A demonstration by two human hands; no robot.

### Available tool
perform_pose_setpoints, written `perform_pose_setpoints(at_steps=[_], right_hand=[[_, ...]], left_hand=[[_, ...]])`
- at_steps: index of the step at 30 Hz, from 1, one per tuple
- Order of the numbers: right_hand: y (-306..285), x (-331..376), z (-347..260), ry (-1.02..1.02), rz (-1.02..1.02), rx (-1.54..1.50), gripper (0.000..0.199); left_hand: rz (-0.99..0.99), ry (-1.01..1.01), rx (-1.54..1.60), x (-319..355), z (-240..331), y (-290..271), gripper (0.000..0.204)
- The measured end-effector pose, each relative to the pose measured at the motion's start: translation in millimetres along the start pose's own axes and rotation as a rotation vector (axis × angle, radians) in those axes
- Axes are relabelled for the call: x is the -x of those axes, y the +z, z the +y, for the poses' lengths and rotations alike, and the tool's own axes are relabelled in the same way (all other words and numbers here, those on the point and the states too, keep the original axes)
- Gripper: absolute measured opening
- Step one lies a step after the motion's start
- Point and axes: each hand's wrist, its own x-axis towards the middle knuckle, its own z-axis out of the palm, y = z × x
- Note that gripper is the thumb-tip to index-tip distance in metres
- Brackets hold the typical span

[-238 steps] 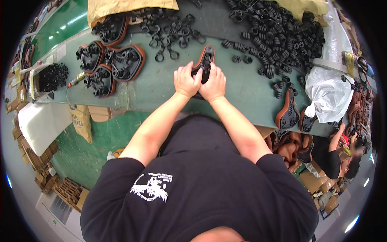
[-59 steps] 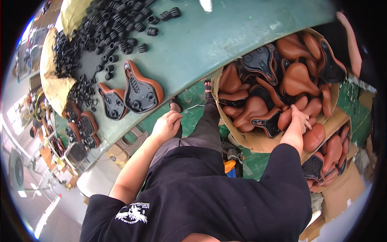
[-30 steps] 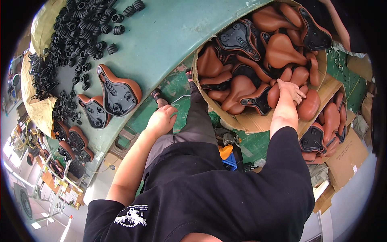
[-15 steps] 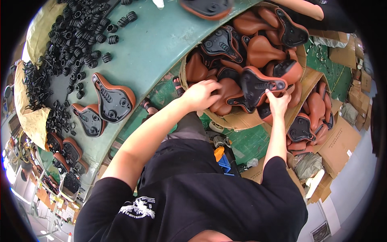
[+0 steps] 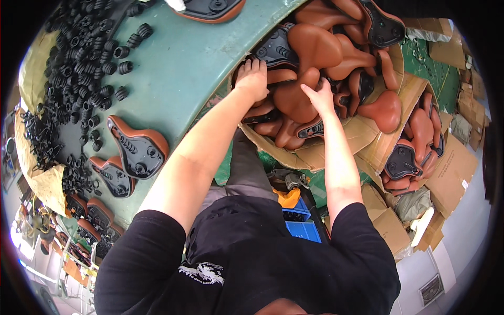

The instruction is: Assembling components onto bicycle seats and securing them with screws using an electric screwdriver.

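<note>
A cardboard box [image 5: 336, 149] beside the green table holds several brown bicycle saddles, some with their black undersides up. My left hand [image 5: 253, 79] reaches in at the box's left corner, fingers curled over the left side of one brown saddle [image 5: 291, 100] lying padded side up. My right hand [image 5: 318, 97] grips the same saddle at its right edge, thumb on top. The saddle lies between both hands on the pile. An upside-down saddle [image 5: 275, 48] sits just beyond my left hand.
The green table [image 5: 194, 68] carries a heap of black coil springs [image 5: 84, 58] and upside-down saddles [image 5: 137, 152]. A second box of saddles [image 5: 415, 152] stands to the right. A blue crate [image 5: 296, 226] and flattened cardboard [image 5: 446, 173] lie on the floor.
My head has turned from the table to the box. Both hands went into it, and the saddle between them now shows its brown top instead of its black underside.
</note>
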Motion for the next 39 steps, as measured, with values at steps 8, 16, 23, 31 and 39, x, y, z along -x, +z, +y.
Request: perform_pose_setpoints(at_steps=[8, 16, 23, 31, 39], right_hand=[[41, -24, -26, 0.104, -0.120, 0.128, 0.101], [-12, -52, -54, 0.059, -0.082, -0.415, 0.092], [27, -65, -116, 0.183, 0.017, -0.848, 0.063], [-27, -17, -172, 0.307, -0.232, -0.810, 0.058], [11, 99, -335, -0.017, -0.613, -0.382, 0.045]], left_hand=[[-0.225, 0.079, 0.018, -39, -17, 30, 0.076], [0.394, -0.053, 0.500, 81, 6, -53, 0.063], [0.571, -0.269, 1.489, 191, -75, -117, 0.038], [0.623, -0.536, 1.523, 219, -208, -158, 0.038], [0.625, -0.644, 0.894, 225, -232, -129, 0.079]])
